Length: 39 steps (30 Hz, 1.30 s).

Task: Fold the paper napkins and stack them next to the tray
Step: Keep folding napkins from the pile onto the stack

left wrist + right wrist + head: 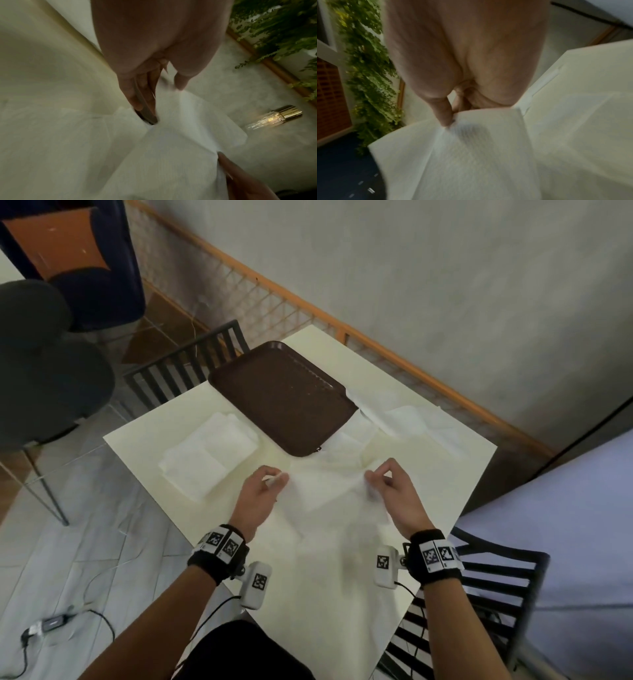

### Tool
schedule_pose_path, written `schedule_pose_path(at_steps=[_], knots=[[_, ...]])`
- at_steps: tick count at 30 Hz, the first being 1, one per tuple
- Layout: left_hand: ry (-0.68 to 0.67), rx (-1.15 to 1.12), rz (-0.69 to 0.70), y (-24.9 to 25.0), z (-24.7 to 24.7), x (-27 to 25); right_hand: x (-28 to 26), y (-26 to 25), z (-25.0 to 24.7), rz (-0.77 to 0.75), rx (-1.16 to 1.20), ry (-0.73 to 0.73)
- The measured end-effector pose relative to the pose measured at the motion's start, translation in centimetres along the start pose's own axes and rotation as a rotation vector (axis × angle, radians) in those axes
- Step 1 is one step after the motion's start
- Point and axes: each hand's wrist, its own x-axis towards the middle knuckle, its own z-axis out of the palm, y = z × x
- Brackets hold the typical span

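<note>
A white paper napkin [325, 498] hangs spread between both hands over the near half of the cream table [445, 474]. My left hand [270, 479] pinches its left top corner and my right hand [375, 477] pinches its right top corner. In the left wrist view the left hand [154, 102] grips the napkin [163, 155]; in the right wrist view the thumb of my right hand [448, 120] clamps the napkin [471, 155] edge. A brown tray [284, 395] lies at the table's far side. A stack of folded napkins [209, 453] sits left of the tray.
Unfolded napkins [404, 419] lie loose to the right of the tray. Black slatted chairs stand at the far left corner [185, 364] and the near right side [479, 594] of the table. A cable and adapter [51, 625] lie on the floor at left.
</note>
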Motion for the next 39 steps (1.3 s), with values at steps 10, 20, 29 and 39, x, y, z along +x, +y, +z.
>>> schedule_pose_path(at_steps=[10, 20, 29, 39], knots=[[-0.084, -0.056, 0.217, 3.7, -1.7, -1.0, -0.6, -1.6, 6.5, -0.012, 0.162, 0.262], [0.01, 0.186, 0.334, 3.7, -6.7, 0.6, -0.2, -2.6, 9.6, -0.15, 0.126, 0.108], [0.062, 0.293, 0.376, 2.0, -11.9, 1.3, 1.1, -1.8, 13.3, -0.149, -0.233, 0.08], [0.207, 0.455, 0.371, 1.7, -16.6, 2.3, 6.2, -6.7, 17.6, -0.15, -0.074, -0.16]])
